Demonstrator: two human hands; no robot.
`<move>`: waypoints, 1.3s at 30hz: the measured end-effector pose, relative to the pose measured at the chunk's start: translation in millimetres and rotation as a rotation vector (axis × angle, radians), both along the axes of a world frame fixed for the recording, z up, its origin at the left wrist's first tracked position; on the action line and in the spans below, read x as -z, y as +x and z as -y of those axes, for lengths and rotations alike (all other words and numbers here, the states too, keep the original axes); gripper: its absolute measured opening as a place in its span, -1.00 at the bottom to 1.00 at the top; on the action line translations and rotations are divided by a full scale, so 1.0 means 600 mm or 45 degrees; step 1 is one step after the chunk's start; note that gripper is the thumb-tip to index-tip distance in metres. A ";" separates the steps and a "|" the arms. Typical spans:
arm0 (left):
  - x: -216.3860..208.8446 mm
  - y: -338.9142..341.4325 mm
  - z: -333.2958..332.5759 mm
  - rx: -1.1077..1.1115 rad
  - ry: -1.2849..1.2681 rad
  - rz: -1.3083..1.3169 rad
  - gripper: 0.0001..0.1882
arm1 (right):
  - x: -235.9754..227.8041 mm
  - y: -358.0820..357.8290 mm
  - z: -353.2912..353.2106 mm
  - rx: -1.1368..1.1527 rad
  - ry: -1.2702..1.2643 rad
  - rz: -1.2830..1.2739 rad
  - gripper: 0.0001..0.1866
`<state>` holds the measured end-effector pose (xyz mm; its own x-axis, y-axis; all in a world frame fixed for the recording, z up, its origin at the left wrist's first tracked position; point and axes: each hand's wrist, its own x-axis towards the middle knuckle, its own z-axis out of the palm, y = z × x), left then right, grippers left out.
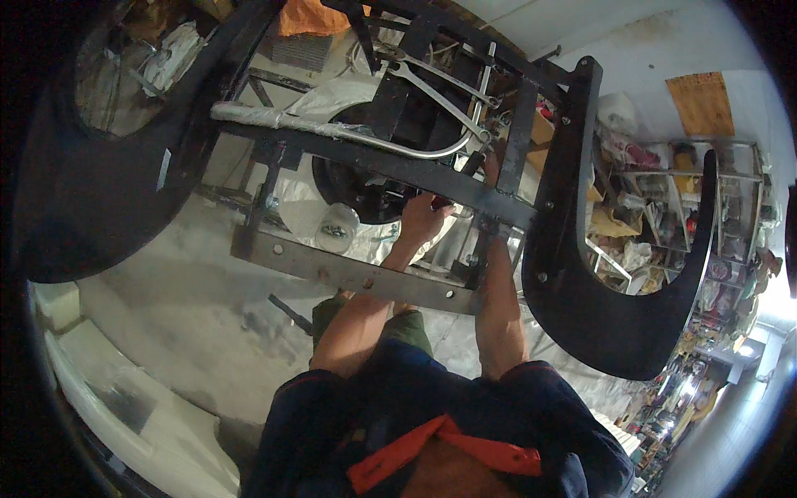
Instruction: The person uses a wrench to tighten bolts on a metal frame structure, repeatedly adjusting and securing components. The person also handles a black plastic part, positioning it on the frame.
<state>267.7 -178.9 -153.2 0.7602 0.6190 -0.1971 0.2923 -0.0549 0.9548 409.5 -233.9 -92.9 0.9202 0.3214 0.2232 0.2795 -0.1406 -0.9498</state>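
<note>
A large black metal frame [382,166] with curved side plates stands before me. My left hand [423,220] reaches under its cross beam, fingers curled together by a short metal part; what they grip is too small to name. Behind the beam's right end, my right hand [494,164] goes up beside an upright bar, its fingers mostly hidden. Two wrenches [440,97] lie across the top of the frame. A bent chrome tube [398,148], partly wrapped in clear film, runs along the beam. Below it sits a round clear tub [336,231] holding small metal hardware.
The curved black plates [614,332] stick out toward me on both sides. A drilled steel bar [357,274] crosses above my left forearm. Crowded metal shelves [672,199] stand along the right wall. A pale padded piece [133,407] lies at lower left, and a dark bar [288,313] on the floor.
</note>
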 end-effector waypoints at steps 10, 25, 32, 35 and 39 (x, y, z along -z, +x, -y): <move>-0.014 0.000 0.004 0.035 -0.024 -0.073 -0.59 | -0.020 0.013 -0.036 0.021 -0.117 0.110 -0.54; -0.006 -0.005 0.002 0.047 -0.057 -0.104 -0.54 | 0.059 -0.077 0.097 0.104 0.044 -0.502 -0.58; -0.052 -0.018 0.004 0.076 -0.070 -0.009 -0.57 | 0.111 -0.151 0.196 -0.216 0.240 -0.729 -0.50; -0.014 -0.020 0.004 0.143 -0.197 0.025 -0.57 | 0.072 -0.183 0.177 -0.273 0.167 -0.771 -0.54; -0.020 -0.027 -0.002 0.216 -0.006 0.009 -0.58 | 0.045 -0.211 0.176 -0.186 0.134 -0.770 -0.54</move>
<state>251.7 -177.5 -141.0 0.8553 0.4804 -0.1944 0.2726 -0.0982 0.9571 283.0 -339.5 -119.9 0.8418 0.4581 -0.2853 -0.3019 -0.0386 -0.9526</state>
